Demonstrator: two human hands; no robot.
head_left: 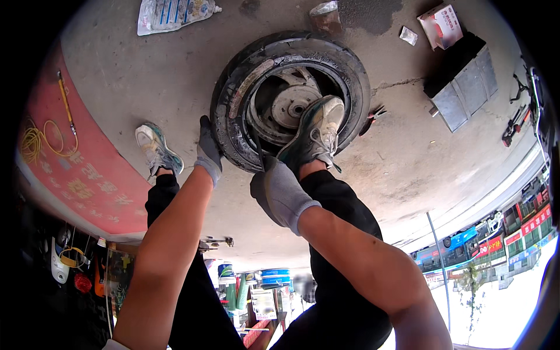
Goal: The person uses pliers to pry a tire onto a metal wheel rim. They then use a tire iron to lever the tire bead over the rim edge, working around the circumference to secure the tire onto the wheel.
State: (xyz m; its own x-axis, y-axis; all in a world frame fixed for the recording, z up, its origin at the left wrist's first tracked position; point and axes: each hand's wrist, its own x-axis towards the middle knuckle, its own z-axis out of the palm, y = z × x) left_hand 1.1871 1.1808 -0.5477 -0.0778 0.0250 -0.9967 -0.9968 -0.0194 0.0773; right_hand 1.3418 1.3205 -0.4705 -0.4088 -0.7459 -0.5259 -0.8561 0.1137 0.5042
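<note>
A black tyre (230, 99) on a scuffed metal wheel rim (283, 105) lies on the concrete floor. My right shoe (319, 128) presses on the wheel's inner right part. My left hand (209, 146), in a grey glove with dark fingertips, holds the tyre's outer left edge. My gloved right hand (274, 189) is closed on a thin dark bar (258, 149) at the near side of the rim; the bar is largely hidden by the hand. Pliers (374, 116) lie just right of the tyre.
My left shoe (156, 146) stands left of the wheel, beside a red painted area (87, 186) with a yellow hose (36, 140). A metal box (466, 87), a carton (440, 26), a plastic bag (172, 13), small packets (408, 35) and tools (516, 125) lie around.
</note>
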